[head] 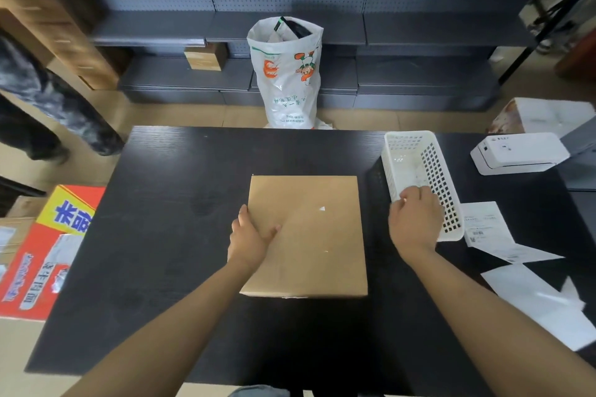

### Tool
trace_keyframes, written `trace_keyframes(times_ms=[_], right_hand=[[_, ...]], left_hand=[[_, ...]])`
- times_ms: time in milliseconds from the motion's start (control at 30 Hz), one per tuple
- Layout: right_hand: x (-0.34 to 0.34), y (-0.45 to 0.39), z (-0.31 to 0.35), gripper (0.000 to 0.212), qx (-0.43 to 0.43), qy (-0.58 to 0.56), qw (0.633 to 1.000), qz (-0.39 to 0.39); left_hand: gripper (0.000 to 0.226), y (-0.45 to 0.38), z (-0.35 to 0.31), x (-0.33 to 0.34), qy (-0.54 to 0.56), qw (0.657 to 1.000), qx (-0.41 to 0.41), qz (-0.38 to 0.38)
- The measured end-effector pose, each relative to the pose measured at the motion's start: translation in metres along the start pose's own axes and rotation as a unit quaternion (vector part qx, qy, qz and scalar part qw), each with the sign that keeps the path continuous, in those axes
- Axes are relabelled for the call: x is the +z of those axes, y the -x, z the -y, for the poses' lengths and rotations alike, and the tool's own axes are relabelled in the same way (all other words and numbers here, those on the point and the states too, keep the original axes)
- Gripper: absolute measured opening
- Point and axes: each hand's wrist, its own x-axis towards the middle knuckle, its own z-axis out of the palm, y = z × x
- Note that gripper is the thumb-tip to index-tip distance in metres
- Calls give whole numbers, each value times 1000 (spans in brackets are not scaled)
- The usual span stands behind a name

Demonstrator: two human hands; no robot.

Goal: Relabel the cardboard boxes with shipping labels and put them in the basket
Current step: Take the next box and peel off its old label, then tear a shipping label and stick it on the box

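Observation:
A flat brown cardboard box [314,235] lies in the middle of the black table [167,235]. My left hand [250,240] grips its left edge, thumb on top and fingers down the side. A white perforated basket [419,177] stands to the right of the box. My right hand [416,219] is at the basket's near left rim with its fingers curled over the rim. A printed shipping label [485,226] lies on the table right of the basket.
A white label printer [519,153] sits at the table's far right. Loose white backing sheets [541,300] lie near the right edge. A white printed sack [288,74] stands on the floor behind the table before grey shelves. A red carton [42,255] is at the left.

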Motion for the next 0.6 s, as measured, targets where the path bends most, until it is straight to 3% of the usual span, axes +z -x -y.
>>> trace_keyframes(times_ms=[133,267,333,600], right_hand=[[0,5,37,19,-98,-37,993,62],[0,11,57,34,-180,-9,969,170],[-5,12,60,34,-201,28,961,188],[-48,19,21,25,-126,10,982,137]], left_hand=[[88,9,-15,-4,-116,989,82,-51],[68,9,-36,-18,-256,947,186,-47],[61,8,-50,-26,-305,925,224,-33],[44,21,-107,-13,-379,870,312,41]])
